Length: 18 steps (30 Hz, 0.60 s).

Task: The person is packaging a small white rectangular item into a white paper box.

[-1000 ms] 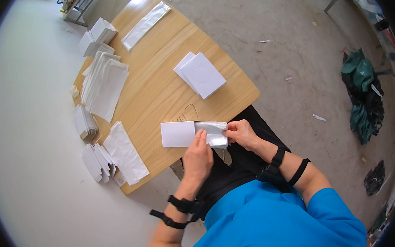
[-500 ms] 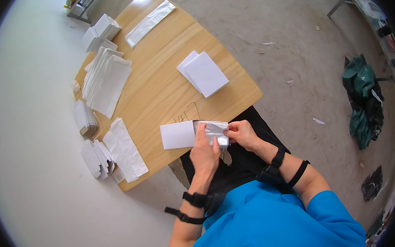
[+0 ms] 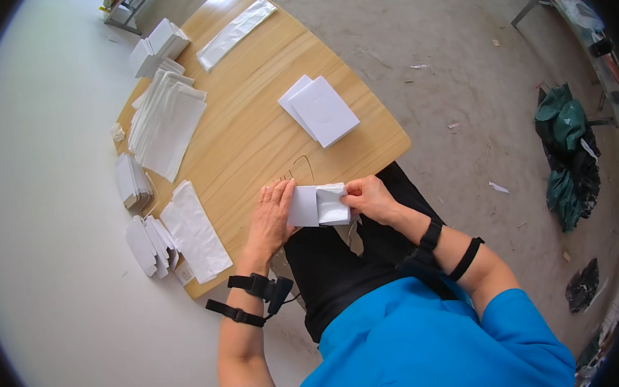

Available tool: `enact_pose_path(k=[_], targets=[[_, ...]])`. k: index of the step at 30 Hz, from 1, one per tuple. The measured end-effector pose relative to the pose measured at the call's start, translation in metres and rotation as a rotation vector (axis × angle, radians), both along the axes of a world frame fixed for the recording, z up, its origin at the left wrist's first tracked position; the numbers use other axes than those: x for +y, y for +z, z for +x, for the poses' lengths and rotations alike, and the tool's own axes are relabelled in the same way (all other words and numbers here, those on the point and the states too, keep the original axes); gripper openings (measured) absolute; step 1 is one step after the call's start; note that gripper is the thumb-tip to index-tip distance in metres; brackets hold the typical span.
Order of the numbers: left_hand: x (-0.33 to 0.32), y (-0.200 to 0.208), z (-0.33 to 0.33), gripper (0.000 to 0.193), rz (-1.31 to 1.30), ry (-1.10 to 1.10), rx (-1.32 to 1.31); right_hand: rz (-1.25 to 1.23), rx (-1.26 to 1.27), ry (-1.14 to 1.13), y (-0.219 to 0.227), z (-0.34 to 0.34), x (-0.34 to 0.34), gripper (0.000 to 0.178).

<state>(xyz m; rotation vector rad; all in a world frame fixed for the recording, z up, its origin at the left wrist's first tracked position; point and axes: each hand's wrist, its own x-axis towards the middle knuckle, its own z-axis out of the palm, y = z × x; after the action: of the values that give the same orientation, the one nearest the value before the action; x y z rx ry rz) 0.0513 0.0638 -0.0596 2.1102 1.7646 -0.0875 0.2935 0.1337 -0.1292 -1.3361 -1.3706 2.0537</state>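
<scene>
A small flat white box (image 3: 302, 207) lies at the table's near edge, its right end unclosed. Out of that end sticks a folded, shiny white plastic packet (image 3: 333, 206), partly inside the box. My left hand (image 3: 271, 217) is wrapped over the box's left end, fingers on top and near it. With thumb and fingers pinched together, my right hand (image 3: 369, 199) holds the packet's right edge. Two flat white boxes (image 3: 325, 111), one overlapping the other, lie farther off on the table.
On the wooden table (image 3: 260, 117), white bags (image 3: 166, 125) are fanned out at the left. Nearer lies another white bag (image 3: 197, 230). Stacks of white cartons (image 3: 160, 46) line the left edge. A long clear packet (image 3: 236, 33) lies at the back. Dark green bags (image 3: 564, 151) sit on the floor.
My left hand has moved left, from the packet to the box's far left end. The packet now sits deeper in the box and sticks out less. My right hand keeps its pinch.
</scene>
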Motion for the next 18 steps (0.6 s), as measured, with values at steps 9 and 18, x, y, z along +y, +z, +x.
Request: enact_pose_path(k=[9, 18], targets=[[0.002, 0.003, 0.005, 0.093, 0.047, 0.016, -0.074, 0.070, -0.138, -0.008, 0.019, -0.004, -0.001, 0.022], [0.006, 0.007, 0.008, 0.091, 0.030, 0.031, -0.098, 0.585, -0.409, -0.168, 0.026, -0.020, -0.029, 0.018]])
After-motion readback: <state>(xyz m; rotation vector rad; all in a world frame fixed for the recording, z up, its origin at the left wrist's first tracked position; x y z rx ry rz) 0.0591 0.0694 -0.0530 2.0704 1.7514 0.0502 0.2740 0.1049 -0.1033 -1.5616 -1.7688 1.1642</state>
